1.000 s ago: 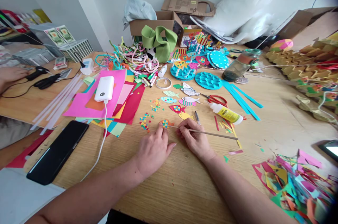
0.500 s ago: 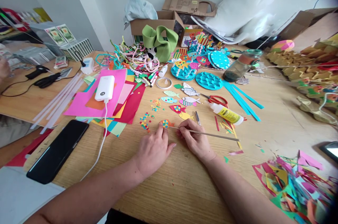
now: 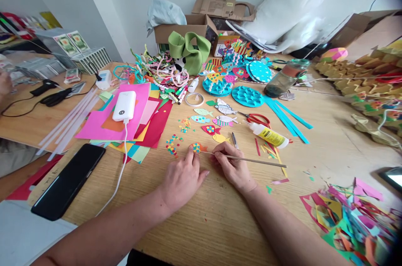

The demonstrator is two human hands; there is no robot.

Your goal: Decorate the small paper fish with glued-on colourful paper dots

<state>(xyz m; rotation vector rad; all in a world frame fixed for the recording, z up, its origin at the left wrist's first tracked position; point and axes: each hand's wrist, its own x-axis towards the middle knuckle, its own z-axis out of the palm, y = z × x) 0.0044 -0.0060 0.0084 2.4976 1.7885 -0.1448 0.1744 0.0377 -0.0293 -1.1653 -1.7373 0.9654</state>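
A small orange paper fish with coloured pieces on its body lies on the table. My left hand rests palm down, a fingertip pressing on the fish and the thumb stretched out to the side. Pinched in my right hand is a thin wooden stick. Its left tip reaches the fish; whether it touches is too small to tell. Above my hands lie a yellow paper fish, a red paper fish and several others. Loose paper dots are scattered left of the orange fish.
A glue bottle, red-handled scissors and a pen lie beyond my right hand. At left are a phone and a white power bank on coloured paper. Paper scraps pile up at lower right.
The stick has shifted very slightly in my right hand. My left fingertip stays on the orange fish, and nothing else has visibly moved on the table.
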